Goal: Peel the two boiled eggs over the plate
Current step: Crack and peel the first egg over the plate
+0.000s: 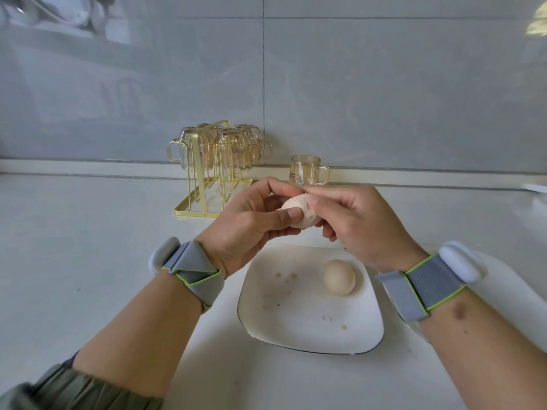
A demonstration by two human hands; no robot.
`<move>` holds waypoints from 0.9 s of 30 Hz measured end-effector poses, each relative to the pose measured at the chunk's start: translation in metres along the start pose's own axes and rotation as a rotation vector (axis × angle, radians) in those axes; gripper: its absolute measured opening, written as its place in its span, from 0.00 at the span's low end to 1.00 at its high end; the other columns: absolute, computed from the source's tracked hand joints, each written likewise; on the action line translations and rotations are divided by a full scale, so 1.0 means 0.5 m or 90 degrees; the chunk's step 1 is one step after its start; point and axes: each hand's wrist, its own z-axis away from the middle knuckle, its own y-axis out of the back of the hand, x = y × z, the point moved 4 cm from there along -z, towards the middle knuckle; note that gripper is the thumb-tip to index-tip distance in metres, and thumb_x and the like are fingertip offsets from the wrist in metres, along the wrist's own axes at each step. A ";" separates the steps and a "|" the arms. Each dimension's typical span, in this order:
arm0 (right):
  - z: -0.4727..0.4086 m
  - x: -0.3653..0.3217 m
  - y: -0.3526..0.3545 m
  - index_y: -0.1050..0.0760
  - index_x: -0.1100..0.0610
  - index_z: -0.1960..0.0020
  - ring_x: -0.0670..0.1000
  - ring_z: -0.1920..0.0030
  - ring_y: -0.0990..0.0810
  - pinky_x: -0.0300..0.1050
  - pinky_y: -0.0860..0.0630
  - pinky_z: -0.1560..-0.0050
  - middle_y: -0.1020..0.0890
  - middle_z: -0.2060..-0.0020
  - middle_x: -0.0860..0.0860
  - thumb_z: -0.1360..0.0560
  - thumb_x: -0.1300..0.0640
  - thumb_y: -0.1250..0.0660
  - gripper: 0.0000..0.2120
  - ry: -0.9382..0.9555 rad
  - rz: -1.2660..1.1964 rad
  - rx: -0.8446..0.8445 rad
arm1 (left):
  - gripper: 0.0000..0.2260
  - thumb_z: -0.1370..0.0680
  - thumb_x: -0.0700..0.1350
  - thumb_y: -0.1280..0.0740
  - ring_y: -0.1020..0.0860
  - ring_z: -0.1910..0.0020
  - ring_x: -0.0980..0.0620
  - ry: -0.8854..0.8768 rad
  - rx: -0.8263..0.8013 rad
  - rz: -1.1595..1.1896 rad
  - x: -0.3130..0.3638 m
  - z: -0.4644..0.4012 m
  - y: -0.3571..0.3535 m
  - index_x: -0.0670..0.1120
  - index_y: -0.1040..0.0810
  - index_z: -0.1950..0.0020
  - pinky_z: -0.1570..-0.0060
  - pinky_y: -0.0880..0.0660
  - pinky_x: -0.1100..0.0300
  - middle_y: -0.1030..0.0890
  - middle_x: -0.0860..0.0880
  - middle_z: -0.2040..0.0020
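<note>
My left hand [251,223] grips a boiled egg [300,210] above the far edge of the white plate [296,327]. Its shell looks cracked, with a paler patch showing. My right hand [355,223] pinches the egg's top right side with thumb and forefinger. A second egg [339,277], still in its tan shell, lies on the plate under my right wrist. A few small shell bits and brown specks lie on the plate.
A gold wire rack [207,184] with several upturned amber glass cups stands at the back by the tiled wall. One amber cup [306,170] stands upright beside it, just beyond my hands. The counter is white, and both wrists wear grey bands.
</note>
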 end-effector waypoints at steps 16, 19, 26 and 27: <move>0.007 -0.006 -0.004 0.22 0.48 0.34 0.45 0.70 0.25 0.39 0.26 0.65 0.23 0.69 0.47 0.26 0.54 0.36 0.21 0.017 -0.041 -0.023 | 0.12 0.24 0.42 0.37 0.20 0.65 0.46 0.035 0.021 0.061 0.009 0.000 0.006 0.37 0.24 0.45 0.60 0.21 0.56 0.19 0.41 0.58; 0.007 -0.005 -0.004 0.23 0.50 0.33 0.46 0.69 0.25 0.40 0.26 0.64 0.22 0.68 0.49 0.26 0.53 0.37 0.22 0.006 -0.062 -0.024 | 0.14 0.24 0.43 0.37 0.21 0.65 0.46 0.036 0.021 0.061 0.009 -0.001 0.004 0.36 0.24 0.43 0.61 0.22 0.56 0.19 0.41 0.58; 0.005 -0.002 -0.003 0.22 0.50 0.34 0.47 0.70 0.24 0.41 0.26 0.64 0.21 0.70 0.48 0.26 0.54 0.38 0.21 -0.011 -0.080 -0.030 | 0.15 0.23 0.42 0.38 0.21 0.67 0.46 0.050 0.033 0.064 0.005 0.000 0.006 0.33 0.25 0.41 0.63 0.22 0.56 0.20 0.40 0.59; 0.005 -0.002 -0.004 0.22 0.50 0.35 0.47 0.70 0.24 0.41 0.26 0.65 0.21 0.70 0.48 0.26 0.54 0.38 0.21 -0.011 -0.081 -0.030 | 0.16 0.23 0.42 0.38 0.21 0.67 0.46 0.052 0.035 0.063 0.004 0.000 0.007 0.33 0.25 0.40 0.63 0.22 0.56 0.20 0.40 0.59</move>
